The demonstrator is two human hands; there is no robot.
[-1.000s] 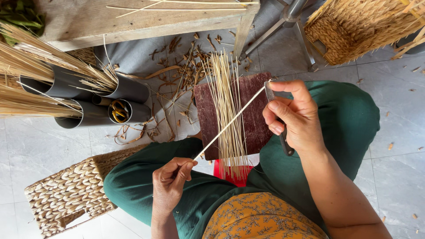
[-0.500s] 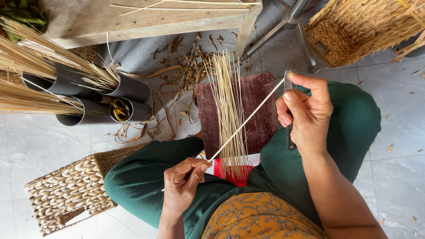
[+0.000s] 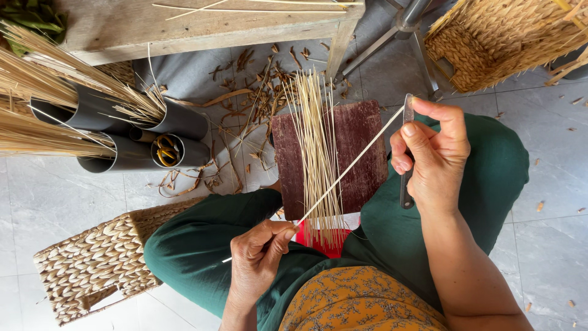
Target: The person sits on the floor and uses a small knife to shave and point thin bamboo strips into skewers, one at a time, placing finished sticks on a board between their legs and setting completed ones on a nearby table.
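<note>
My left hand [image 3: 258, 256] pinches the near end of a thin pale stick [image 3: 349, 167] above my green-trousered lap. The stick runs up and to the right to a narrow grey knife [image 3: 407, 153], which my right hand [image 3: 432, 153] grips with the thumb pressed near the blade. Under the stick, a bundle of several pale sticks [image 3: 318, 159] lies lengthwise on a dark red wooden board [image 3: 361, 147] resting on my knees. A red cloth [image 3: 318, 242] shows under the sticks' near ends.
Black tubes [image 3: 177, 122] holding straw lie at left, one with yellow-handled scissors [image 3: 164, 151] inside. A woven basket [image 3: 92, 263] sits at lower left, another [image 3: 490, 43] at top right. A wooden bench [image 3: 202, 27] and metal stand legs [image 3: 392, 37] are ahead. Dry shavings litter the tiles.
My right hand with the knife has slid up and to the right along the stick. My left hand has shifted right and kept its pinch on the stick's near end.
</note>
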